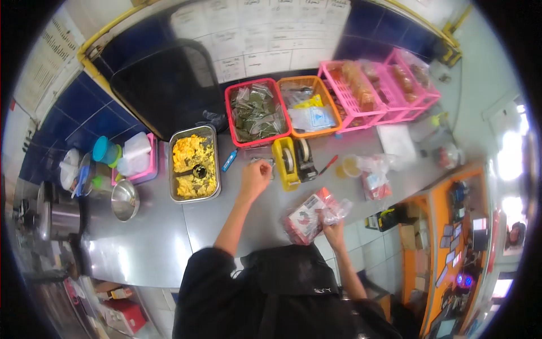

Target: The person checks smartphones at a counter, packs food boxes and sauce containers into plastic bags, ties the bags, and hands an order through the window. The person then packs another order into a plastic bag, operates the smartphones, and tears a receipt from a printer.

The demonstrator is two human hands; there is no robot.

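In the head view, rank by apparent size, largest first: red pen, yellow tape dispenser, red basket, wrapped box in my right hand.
1. Red basket
2. Wrapped box, possibly enlarged by nearness to the camera
3. Yellow tape dispenser
4. Red pen

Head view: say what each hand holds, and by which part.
The right hand grips a bagged box by its right end, where the plastic bunches; whether the left hand holds anything cannot be told.

A stainless-steel worktop [149, 243] carries a metal tray [195, 199] of yellow food, a steel bowl [125, 204], red basket [264, 142], orange basket [317, 134], yellow tape dispenser [278, 153] and red pen [328, 164].
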